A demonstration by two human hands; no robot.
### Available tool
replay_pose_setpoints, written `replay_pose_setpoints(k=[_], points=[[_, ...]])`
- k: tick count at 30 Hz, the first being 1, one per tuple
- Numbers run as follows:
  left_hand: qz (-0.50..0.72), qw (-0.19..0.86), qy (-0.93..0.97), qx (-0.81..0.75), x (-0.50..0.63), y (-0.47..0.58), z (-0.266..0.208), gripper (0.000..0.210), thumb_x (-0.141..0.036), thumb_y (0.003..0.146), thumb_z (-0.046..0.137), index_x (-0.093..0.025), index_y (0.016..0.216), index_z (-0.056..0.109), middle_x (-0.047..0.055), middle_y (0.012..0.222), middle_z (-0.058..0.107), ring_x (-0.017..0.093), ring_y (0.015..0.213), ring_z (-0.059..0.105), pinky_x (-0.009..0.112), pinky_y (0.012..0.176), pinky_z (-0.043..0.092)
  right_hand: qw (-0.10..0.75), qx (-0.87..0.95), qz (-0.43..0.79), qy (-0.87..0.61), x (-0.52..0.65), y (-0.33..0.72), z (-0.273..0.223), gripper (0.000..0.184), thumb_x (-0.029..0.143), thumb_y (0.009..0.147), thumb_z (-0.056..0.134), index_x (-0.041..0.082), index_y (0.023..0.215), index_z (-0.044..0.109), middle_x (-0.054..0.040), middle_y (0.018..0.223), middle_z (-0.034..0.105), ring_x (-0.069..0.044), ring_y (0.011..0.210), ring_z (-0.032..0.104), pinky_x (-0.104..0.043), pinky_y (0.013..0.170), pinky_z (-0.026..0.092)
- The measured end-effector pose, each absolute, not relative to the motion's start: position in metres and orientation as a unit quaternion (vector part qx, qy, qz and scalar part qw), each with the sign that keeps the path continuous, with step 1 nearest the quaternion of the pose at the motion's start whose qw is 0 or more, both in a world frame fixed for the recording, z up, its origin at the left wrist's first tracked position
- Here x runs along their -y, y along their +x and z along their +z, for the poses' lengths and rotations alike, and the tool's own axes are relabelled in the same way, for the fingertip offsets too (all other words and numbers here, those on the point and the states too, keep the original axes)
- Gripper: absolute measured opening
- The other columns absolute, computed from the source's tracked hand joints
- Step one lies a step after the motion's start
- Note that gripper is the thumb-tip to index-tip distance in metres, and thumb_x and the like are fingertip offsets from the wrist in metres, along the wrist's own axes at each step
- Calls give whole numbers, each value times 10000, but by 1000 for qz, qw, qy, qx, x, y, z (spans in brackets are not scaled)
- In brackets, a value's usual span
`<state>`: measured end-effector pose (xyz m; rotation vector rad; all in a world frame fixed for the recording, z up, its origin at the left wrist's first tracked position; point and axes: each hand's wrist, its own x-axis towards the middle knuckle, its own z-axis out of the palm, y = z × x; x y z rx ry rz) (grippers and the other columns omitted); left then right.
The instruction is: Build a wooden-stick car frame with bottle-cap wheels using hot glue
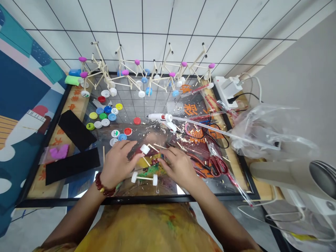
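My left hand [117, 164], with a dark red bead bracelet [103, 187], has thumb and forefinger spread. Its thumb tip meets or nearly meets a white cap-like piece [145, 149]; I cannot tell which. A thin wooden stick [146, 161] lies just below this piece. My right hand [180, 166] hovers low over the table with its fingers apart, close to short wooden sticks [153, 148]. Between my wrists rests a stick axle [145, 178] with a white wheel at each end. Above it lies a white hot glue gun [164, 118].
Bottle caps [112, 117] cluster left of centre. Stick figures [154, 82] line the back. Black strips [73, 163] and purple clay [60, 152] lie left. Red-handled scissors [218, 165], wood scraps and cables lie right. A power strip [226, 91] and plastic bag [258, 129] sit at the right edge.
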<state>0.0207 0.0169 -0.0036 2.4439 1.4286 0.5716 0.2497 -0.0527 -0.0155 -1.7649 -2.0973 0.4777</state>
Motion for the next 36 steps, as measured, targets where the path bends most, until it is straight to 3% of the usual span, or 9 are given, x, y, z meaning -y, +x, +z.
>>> replay_pose_setpoints(k=[3,5,11,21,24,29,34,36], points=[[150,152,853,-476,-19,40,-8,454,-478,828,666,-179,1168,632,108,1114,681,302,1049,620,424,885,509,133,749,116,-639,33,245,-21,231,304,936,541,172,1069,676,-97,916,663,-239,835,613,-345,744,449],[137,169,854,-473,-20,47,-11,391,-426,841,662,-184,1147,636,93,1070,685,296,1016,623,426,857,518,120,755,97,-637,27,242,-25,223,324,927,558,177,1033,687,-87,896,660,-231,812,606,-337,728,435],[214,274,806,-478,-21,47,-16,206,-244,832,653,-203,1034,663,39,951,674,192,871,642,325,798,532,143,761,80,-627,26,240,-28,190,252,937,525,193,910,704,-55,853,661,-195,774,590,-311,726,404],[261,488,676,-486,-27,44,-12,286,-320,794,689,-171,1037,681,58,910,690,176,765,671,302,675,563,200,759,68,-616,27,239,-21,189,235,937,526,181,923,707,-61,851,662,-197,761,581,-318,729,413],[244,559,626,-486,-32,43,-8,357,-354,775,708,-152,1066,666,65,884,716,182,754,682,313,687,569,205,760,60,-614,21,239,-20,199,242,941,520,186,917,710,-64,844,665,-202,764,590,-324,734,422],[246,602,581,-489,-48,39,-2,277,-295,698,774,-169,913,653,38,862,724,178,774,688,302,730,558,246,740,67,-622,20,250,-10,222,237,944,521,181,1097,673,-73,924,685,-213,832,627,-321,759,461],[290,645,516,-484,-55,37,-7,428,-243,658,822,-176,1058,684,44,961,730,164,867,676,295,831,537,211,743,122,-623,48,269,-8,156,209,937,535,195,931,691,-54,865,685,-189,782,638,-290,706,469],[293,681,482,-468,-57,38,-10,397,-243,660,830,-181,1034,714,41,956,735,152,864,670,276,829,532,193,751,143,-615,58,267,-10,145,202,930,547,198,908,690,-46,855,686,-183,768,637,-287,700,466]])
